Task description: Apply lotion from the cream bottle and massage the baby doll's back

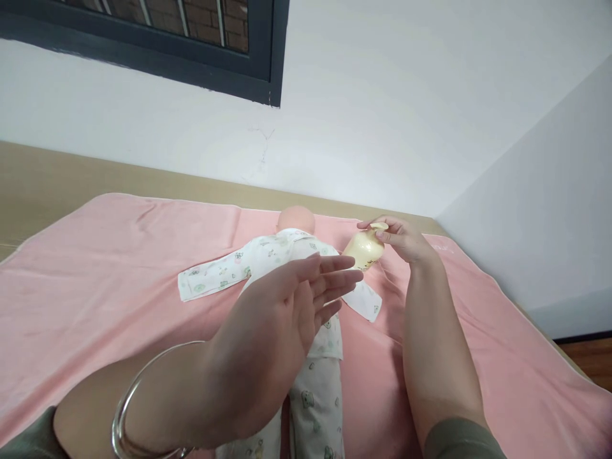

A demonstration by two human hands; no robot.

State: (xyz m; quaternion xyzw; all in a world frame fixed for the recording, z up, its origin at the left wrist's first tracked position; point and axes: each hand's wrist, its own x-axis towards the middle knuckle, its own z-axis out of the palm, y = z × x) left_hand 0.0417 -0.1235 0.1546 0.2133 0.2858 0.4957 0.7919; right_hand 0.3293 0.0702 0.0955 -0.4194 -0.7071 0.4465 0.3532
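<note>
A cream-coloured pump bottle [366,248] is tilted over the right side of the doll, with my right hand [399,239] gripping it around the pump top. My left hand [296,306] is held palm up beside the bottle, fingers stretched out, with nothing visible in it; its fingertips overlap the bottle's lower part in view. Beneath both lies a doll [296,220] in white printed clothes [315,389], sleeves spread to the sides. My left hand and forearm hide much of the doll's torso.
A pink blanket [134,255] with some folds covers most of the wooden surface [95,172]. Behind it rise a white wall [358,115] and a dark-framed barred window [261,64]. Another wall stands at the right.
</note>
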